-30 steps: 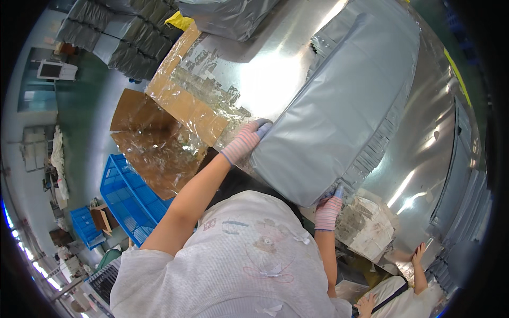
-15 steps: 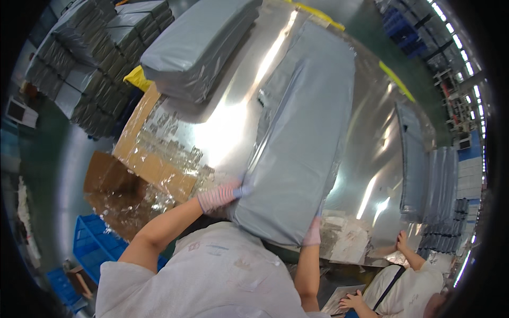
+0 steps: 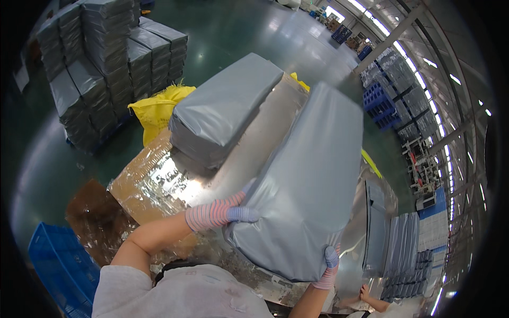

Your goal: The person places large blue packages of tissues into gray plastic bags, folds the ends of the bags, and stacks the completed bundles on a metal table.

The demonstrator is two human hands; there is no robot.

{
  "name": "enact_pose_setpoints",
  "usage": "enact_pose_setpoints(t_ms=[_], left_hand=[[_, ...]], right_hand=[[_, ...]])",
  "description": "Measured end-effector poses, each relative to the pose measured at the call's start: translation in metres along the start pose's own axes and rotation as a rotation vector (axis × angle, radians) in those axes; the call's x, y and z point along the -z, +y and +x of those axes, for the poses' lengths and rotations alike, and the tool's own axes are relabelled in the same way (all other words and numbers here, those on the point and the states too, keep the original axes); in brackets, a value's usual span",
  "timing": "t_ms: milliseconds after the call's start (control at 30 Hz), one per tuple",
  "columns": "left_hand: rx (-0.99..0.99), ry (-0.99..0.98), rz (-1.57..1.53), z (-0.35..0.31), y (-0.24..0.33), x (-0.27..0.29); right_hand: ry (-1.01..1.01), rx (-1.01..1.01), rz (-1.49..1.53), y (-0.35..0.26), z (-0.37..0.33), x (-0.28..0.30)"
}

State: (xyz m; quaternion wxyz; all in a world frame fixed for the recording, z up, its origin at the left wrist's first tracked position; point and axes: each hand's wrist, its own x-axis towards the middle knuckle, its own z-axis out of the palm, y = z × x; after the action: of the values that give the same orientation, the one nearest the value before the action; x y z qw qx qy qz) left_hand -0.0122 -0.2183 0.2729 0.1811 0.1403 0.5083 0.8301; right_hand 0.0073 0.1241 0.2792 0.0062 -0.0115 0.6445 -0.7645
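Observation:
A long grey plastic-wrapped bundle (image 3: 310, 175) is held in front of me above the metal table (image 3: 260, 124), pointing away from me. My left hand (image 3: 220, 212), in a striped knit glove with bluish fingertips, grips its near left edge, the thumb on top and the other fingers mostly hidden. At the near right corner my right hand (image 3: 330, 266), gloved alike, presses its thumb on the plastic; its remaining fingers are out of sight behind the bundle. The plastic wrinkles between the two hands. To the left, a second grey wrapped bundle (image 3: 228, 103) rests on the table.
Brown cardboard (image 3: 135, 183) covers the table's left edge, beside a yellow sack (image 3: 159, 108). A blue crate (image 3: 61, 270) stands lower left. Grey stacks (image 3: 106, 79) rise at far left. Flat grey packs (image 3: 374, 228) lie at right, near a co-worker's hand (image 3: 366, 293).
The bundle has come up off the table in both my hands, and my left thumb now lies over its top. The view has tilted up, showing more floor beyond.

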Motion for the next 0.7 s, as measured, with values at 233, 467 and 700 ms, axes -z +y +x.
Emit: enact_pose_setpoints(t_ms=[233,467,700], left_hand=[[-0.240,0.136,0.067,0.029,0.116,0.127],[-0.066,0.334,-0.265,0.031,0.171,0.222],[-0.439,0.640,-0.022,0.023,-0.019,0.434]], right_hand=[[-0.081,0.183,0.091,-0.029,0.109,-0.164],[-0.194,-0.131,0.072,0.038,0.221,-0.295],[-0.143,-0.117,-0.207,0.127,0.220,-0.321]])
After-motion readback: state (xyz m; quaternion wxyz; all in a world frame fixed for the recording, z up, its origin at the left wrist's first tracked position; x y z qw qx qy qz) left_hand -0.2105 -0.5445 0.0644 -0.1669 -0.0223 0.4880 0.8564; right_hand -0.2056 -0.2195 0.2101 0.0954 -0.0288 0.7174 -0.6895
